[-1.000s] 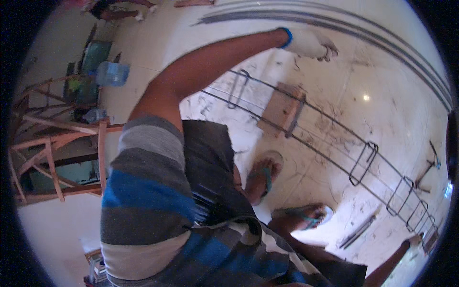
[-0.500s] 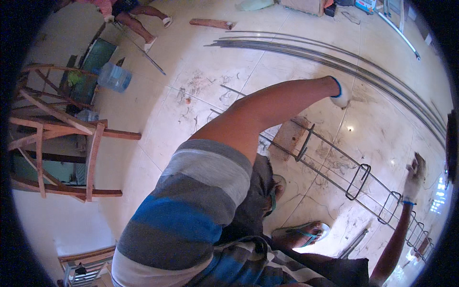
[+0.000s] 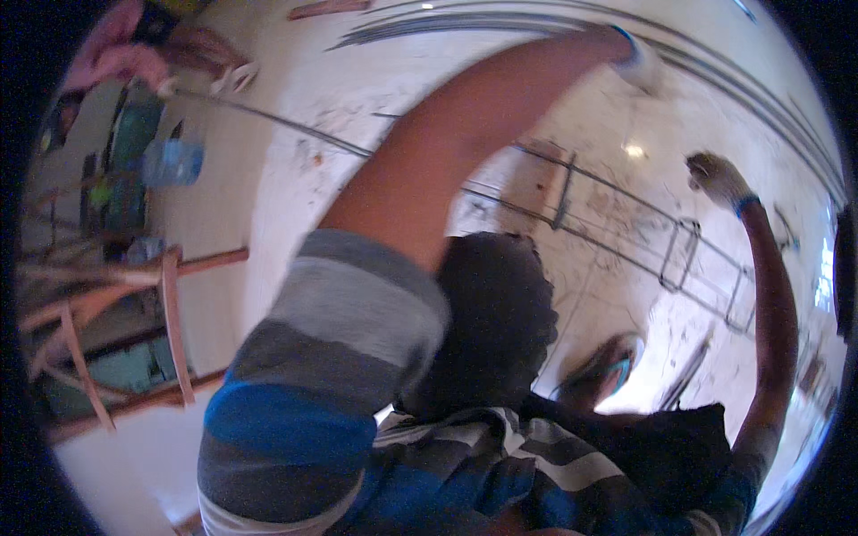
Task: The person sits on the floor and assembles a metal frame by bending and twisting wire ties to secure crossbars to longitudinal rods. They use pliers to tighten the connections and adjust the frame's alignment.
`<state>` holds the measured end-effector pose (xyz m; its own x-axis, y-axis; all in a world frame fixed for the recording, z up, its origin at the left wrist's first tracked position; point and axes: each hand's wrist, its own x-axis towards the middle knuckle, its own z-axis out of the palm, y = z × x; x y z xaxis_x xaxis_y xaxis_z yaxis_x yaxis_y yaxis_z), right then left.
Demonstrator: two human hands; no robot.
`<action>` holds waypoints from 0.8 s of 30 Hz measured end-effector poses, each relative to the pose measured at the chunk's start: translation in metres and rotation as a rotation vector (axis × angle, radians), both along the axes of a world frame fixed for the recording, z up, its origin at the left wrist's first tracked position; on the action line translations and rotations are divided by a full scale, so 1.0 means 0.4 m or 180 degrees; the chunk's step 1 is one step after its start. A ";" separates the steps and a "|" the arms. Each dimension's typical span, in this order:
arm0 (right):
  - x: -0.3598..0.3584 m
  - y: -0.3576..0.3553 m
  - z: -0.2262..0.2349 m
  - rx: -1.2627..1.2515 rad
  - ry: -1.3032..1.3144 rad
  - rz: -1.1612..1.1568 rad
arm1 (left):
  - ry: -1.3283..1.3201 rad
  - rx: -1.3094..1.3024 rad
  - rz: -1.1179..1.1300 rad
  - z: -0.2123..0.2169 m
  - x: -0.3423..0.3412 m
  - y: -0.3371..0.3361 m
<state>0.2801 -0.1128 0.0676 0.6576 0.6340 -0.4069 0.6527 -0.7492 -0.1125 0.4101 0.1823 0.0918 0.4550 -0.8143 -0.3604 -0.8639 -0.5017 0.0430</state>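
Long grey steel rebar cage [image 3: 626, 241] lay on pale floor. Gloved left hand [image 3: 639, 64] and right hand [image 3: 715, 177] hovered above cage, grips unreadable. Risk: sandalled foot [image 3: 601, 375] beside cage tripping on bars.

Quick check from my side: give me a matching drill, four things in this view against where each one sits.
Things:
1. left hand
2. right hand
3. blue plastic jug
4. sandal

Places:
A. on the floor at far left, by the wooden frames
B. raised at right, above the wire cage
C. stretched to the top, near the long rods
D. low, just right of the knee

Pairs: 1-C, 2-B, 3-A, 4-D
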 end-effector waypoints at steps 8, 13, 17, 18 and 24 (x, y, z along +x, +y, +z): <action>-0.115 -0.113 0.057 0.0844 0.0302 -0.0611 | 0.0409 0.0428 0.1331 0.181 -0.134 0.448; -0.091 -0.233 0.020 0.0752 0.0663 -0.1055 | 0.0249 0.0367 0.2222 0.225 -0.339 0.612; -0.071 -0.298 -0.011 0.0936 0.0613 -0.1019 | 0.0686 0.0678 0.2136 0.207 -0.421 0.589; -0.076 -0.311 -0.017 0.1062 0.0528 -0.1010 | 0.0760 0.0740 0.2127 0.204 -0.436 0.573; -0.112 -0.348 -0.038 0.1255 0.0712 -0.1291 | 0.0945 0.0594 0.1644 0.168 -0.449 0.441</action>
